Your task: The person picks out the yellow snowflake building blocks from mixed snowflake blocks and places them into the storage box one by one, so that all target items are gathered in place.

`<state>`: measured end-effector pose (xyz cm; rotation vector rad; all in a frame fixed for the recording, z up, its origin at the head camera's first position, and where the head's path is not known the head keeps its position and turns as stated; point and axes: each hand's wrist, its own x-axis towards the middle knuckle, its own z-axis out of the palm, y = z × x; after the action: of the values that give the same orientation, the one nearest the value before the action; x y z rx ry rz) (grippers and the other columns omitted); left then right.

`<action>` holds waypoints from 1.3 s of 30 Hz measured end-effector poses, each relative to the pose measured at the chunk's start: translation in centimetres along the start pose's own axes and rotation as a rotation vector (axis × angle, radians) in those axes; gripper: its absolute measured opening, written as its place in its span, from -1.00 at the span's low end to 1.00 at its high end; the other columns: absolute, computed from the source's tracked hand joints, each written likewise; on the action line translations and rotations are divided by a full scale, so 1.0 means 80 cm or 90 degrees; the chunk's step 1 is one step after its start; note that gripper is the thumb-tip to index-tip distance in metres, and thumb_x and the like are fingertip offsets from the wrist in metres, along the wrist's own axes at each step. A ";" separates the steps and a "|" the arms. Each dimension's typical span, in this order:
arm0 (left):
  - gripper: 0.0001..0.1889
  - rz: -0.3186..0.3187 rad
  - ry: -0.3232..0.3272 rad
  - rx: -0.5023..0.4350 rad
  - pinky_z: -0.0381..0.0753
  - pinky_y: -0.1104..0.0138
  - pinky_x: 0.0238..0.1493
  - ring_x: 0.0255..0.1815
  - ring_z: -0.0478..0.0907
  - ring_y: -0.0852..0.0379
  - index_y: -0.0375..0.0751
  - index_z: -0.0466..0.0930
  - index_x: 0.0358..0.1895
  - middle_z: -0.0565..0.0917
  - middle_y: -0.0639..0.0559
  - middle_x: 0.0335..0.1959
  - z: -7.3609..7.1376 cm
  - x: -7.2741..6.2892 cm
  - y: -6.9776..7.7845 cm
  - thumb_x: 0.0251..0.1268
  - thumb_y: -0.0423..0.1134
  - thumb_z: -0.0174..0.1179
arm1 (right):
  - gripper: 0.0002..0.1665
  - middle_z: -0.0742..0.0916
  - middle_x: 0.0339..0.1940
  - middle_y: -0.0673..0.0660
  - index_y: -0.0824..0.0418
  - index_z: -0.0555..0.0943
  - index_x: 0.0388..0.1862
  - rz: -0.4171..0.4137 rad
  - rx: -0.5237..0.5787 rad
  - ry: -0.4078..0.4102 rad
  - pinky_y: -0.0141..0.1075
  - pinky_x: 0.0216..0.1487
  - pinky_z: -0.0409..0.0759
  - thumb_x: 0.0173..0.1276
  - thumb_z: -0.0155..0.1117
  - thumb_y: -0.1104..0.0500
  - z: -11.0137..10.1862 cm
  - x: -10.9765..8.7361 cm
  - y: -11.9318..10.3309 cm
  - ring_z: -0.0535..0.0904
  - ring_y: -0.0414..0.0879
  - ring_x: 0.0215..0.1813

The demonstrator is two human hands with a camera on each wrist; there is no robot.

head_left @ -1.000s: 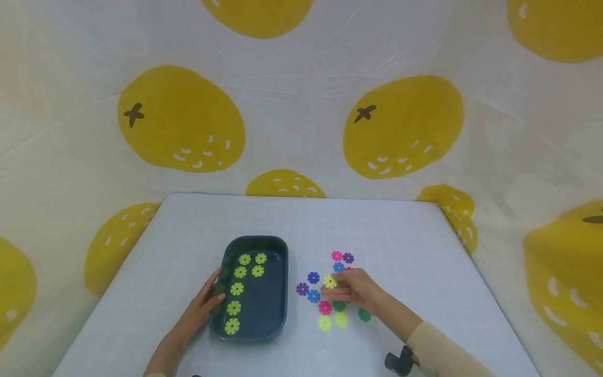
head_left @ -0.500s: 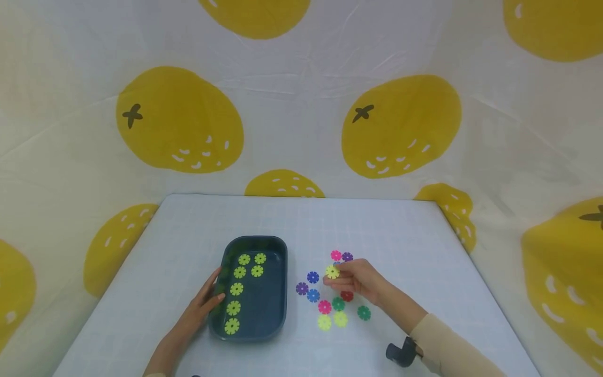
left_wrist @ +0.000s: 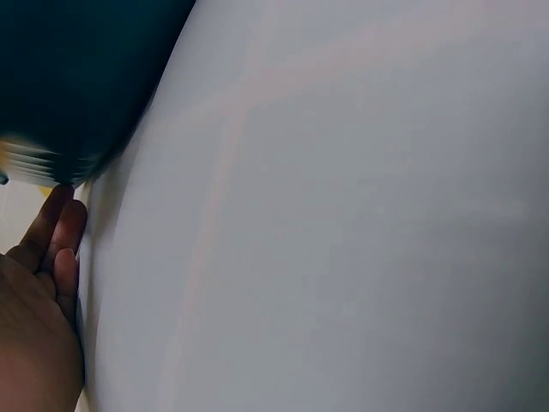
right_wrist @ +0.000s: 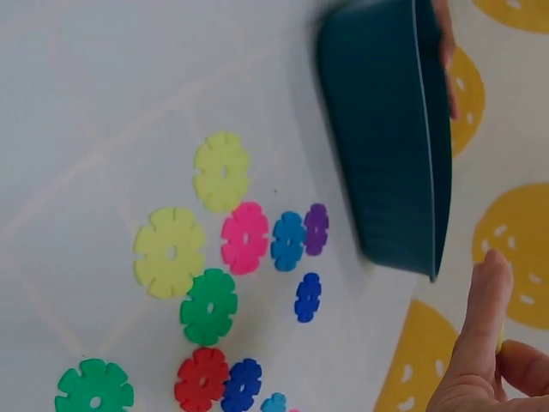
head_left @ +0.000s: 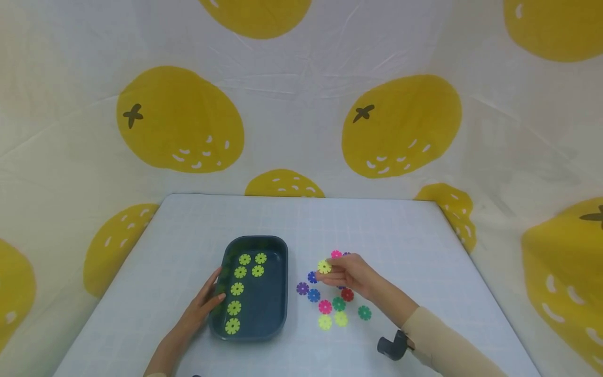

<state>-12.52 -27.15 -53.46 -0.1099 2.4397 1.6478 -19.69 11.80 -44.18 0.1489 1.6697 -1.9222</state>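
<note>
Between thumb and fingertips, my right hand pinches a yellow notched plastic disc, raised above the loose discs; in the right wrist view only a sliver of it shows beside the finger. My left hand rests against the left side of a dark blue-green tray, its thumb at the rim. Straight fingers touch the tray's outer wall in the left wrist view. Inside the tray lie several yellow discs, in one long row and a short second one.
Right of the tray, loose discs lie on the white table: two yellow, green, red, pink, blue and purple. A black wrist camera sits by the right sleeve. A fruit-patterned cloth hangs behind.
My right hand has lifted the yellow disc away from the loose discs, uncovering the red one, and has shifted slightly left. The left hand and tray stay in place.
</note>
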 end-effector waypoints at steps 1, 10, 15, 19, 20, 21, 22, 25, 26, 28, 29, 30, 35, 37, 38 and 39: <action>-0.23 -0.001 -0.002 -0.001 -0.14 -0.36 0.46 0.59 -0.16 -0.42 0.24 -0.13 0.61 -0.15 -0.17 0.65 0.000 0.000 0.000 0.48 0.02 0.07 | -0.63 0.79 -0.09 0.27 0.44 0.49 0.09 0.001 0.000 0.001 -0.30 -0.04 0.71 0.52 0.14 0.15 0.002 0.001 -0.001 0.76 0.05 -0.02; -0.24 -0.001 -0.006 -0.012 -0.12 -0.38 0.44 0.58 -0.17 -0.43 0.23 -0.13 0.61 -0.15 -0.19 0.64 0.000 0.002 -0.003 0.48 0.00 0.07 | -0.56 0.76 0.01 0.33 0.45 0.48 0.14 0.016 -0.006 0.007 -0.27 0.00 0.71 0.49 0.19 0.12 0.025 0.012 -0.007 0.75 0.06 0.00; -0.23 -0.011 -0.004 -0.010 -0.12 -0.37 0.44 0.59 -0.19 -0.42 0.27 -0.13 0.61 -0.16 -0.16 0.65 0.000 0.002 -0.003 0.47 0.04 0.08 | -0.54 0.75 0.02 0.34 0.45 0.47 0.17 0.028 -0.005 -0.009 -0.25 0.02 0.70 0.49 0.18 0.12 0.037 0.021 -0.010 0.75 0.07 0.02; -0.24 -0.005 -0.005 -0.016 -0.12 -0.37 0.45 0.59 -0.18 -0.42 0.28 -0.12 0.61 -0.16 -0.15 0.65 0.000 0.002 -0.004 0.47 0.02 0.08 | -0.54 0.76 -0.01 0.32 0.46 0.49 0.19 0.029 -0.003 -0.029 -0.27 0.00 0.71 0.48 0.19 0.15 0.044 0.025 -0.011 0.75 0.06 0.01; -0.24 -0.002 -0.005 -0.016 -0.12 -0.37 0.44 0.59 -0.18 -0.42 0.28 -0.12 0.61 -0.16 -0.16 0.65 0.000 0.002 -0.005 0.48 0.01 0.08 | -0.55 0.76 0.00 0.33 0.46 0.49 0.19 0.028 -0.007 -0.033 -0.28 -0.01 0.71 0.48 0.19 0.16 0.047 0.026 -0.011 0.75 0.06 0.01; -0.24 0.000 -0.005 -0.018 -0.12 -0.37 0.45 0.59 -0.17 -0.42 0.28 -0.12 0.61 -0.15 -0.16 0.65 0.000 0.002 -0.005 0.48 0.01 0.07 | -0.55 0.76 0.00 0.33 0.46 0.50 0.19 0.027 -0.010 -0.035 -0.29 -0.02 0.71 0.47 0.20 0.17 0.049 0.026 -0.012 0.75 0.06 0.01; -0.25 0.001 -0.005 -0.019 -0.11 -0.37 0.45 0.59 -0.16 -0.41 0.28 -0.12 0.61 -0.15 -0.16 0.65 0.000 0.002 -0.005 0.48 0.01 0.07 | -0.56 0.76 0.00 0.33 0.46 0.51 0.18 0.025 -0.014 -0.036 -0.30 -0.03 0.71 0.46 0.21 0.19 0.050 0.027 -0.012 0.75 0.05 0.00; -0.25 0.000 -0.004 -0.019 -0.11 -0.38 0.44 0.59 -0.16 -0.40 0.31 -0.11 0.60 -0.14 -0.15 0.65 0.000 0.001 -0.003 0.47 0.01 0.08 | -0.58 0.77 -0.01 0.32 0.45 0.54 0.17 0.023 -0.022 -0.041 -0.32 -0.05 0.71 0.44 0.23 0.22 0.056 0.029 -0.012 0.76 0.04 -0.01; -0.25 -0.004 -0.004 -0.019 -0.12 -0.37 0.45 0.59 -0.16 -0.39 0.33 -0.11 0.60 -0.14 -0.13 0.65 0.000 0.001 -0.002 0.47 0.02 0.08 | -0.59 0.77 -0.02 0.31 0.45 0.55 0.16 0.023 -0.024 -0.044 -0.32 -0.05 0.70 0.43 0.23 0.22 0.057 0.029 -0.012 0.76 0.04 -0.01; -0.24 -0.005 -0.002 -0.017 -0.13 -0.37 0.45 0.60 -0.17 -0.39 0.33 -0.10 0.60 -0.14 -0.13 0.65 0.000 0.000 -0.002 0.46 0.04 0.09 | -0.60 0.78 -0.05 0.30 0.47 0.56 0.14 0.019 -0.024 -0.051 -0.30 -0.06 0.71 0.43 0.23 0.24 0.059 0.031 -0.012 0.76 0.05 -0.02; -0.24 -0.006 -0.003 -0.016 -0.13 -0.36 0.46 0.60 -0.18 -0.38 0.34 -0.10 0.60 -0.14 -0.12 0.65 0.000 0.000 -0.002 0.46 0.04 0.09 | -0.61 0.78 -0.07 0.30 0.48 0.57 0.13 0.017 -0.025 -0.054 -0.29 -0.06 0.72 0.43 0.23 0.25 0.060 0.031 -0.012 0.76 0.05 -0.03; -0.24 -0.007 -0.003 -0.017 -0.14 -0.35 0.46 0.60 -0.19 -0.38 0.33 -0.10 0.60 -0.14 -0.12 0.65 0.000 0.000 -0.002 0.46 0.05 0.10 | -0.62 0.79 -0.08 0.30 0.48 0.58 0.11 0.016 -0.026 -0.058 -0.29 -0.06 0.72 0.43 0.23 0.25 0.061 0.032 -0.013 0.77 0.05 -0.03; -0.24 -0.010 -0.004 -0.027 -0.17 -0.32 0.49 0.61 -0.23 -0.37 0.33 -0.09 0.60 -0.16 -0.13 0.65 0.001 0.001 -0.002 0.45 0.06 0.10 | -0.65 0.79 -0.11 0.29 0.48 0.59 0.09 0.014 -0.031 -0.071 -0.30 -0.10 0.72 0.43 0.22 0.26 0.069 0.034 -0.016 0.77 0.04 -0.06; -0.24 -0.011 -0.002 -0.030 -0.17 -0.31 0.49 0.61 -0.23 -0.37 0.33 -0.08 0.60 -0.15 -0.14 0.65 0.002 0.001 -0.002 0.45 0.05 0.11 | -0.64 0.79 -0.11 0.29 0.47 0.59 0.10 0.017 -0.034 -0.075 -0.31 -0.11 0.72 0.43 0.22 0.26 0.073 0.035 -0.018 0.77 0.03 -0.06; -0.24 -0.013 -0.002 -0.031 -0.17 -0.30 0.50 0.61 -0.24 -0.37 0.33 -0.09 0.60 -0.16 -0.14 0.65 0.001 0.001 -0.002 0.45 0.06 0.11 | -0.64 0.79 -0.11 0.29 0.46 0.59 0.11 0.018 -0.036 -0.077 -0.32 -0.11 0.72 0.43 0.22 0.26 0.075 0.036 -0.019 0.78 0.03 -0.06; -0.24 -0.013 -0.001 -0.032 -0.17 -0.30 0.50 0.61 -0.24 -0.36 0.34 -0.08 0.59 -0.16 -0.13 0.65 0.001 0.001 -0.002 0.45 0.06 0.11 | -0.64 0.79 -0.10 0.29 0.46 0.58 0.11 0.018 -0.040 -0.079 -0.33 -0.11 0.72 0.43 0.22 0.26 0.078 0.036 -0.020 0.78 0.02 -0.06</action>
<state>-12.53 -27.11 -53.68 -0.1407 2.3890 1.6993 -21.11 5.04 -42.81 0.0284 1.6339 -1.8179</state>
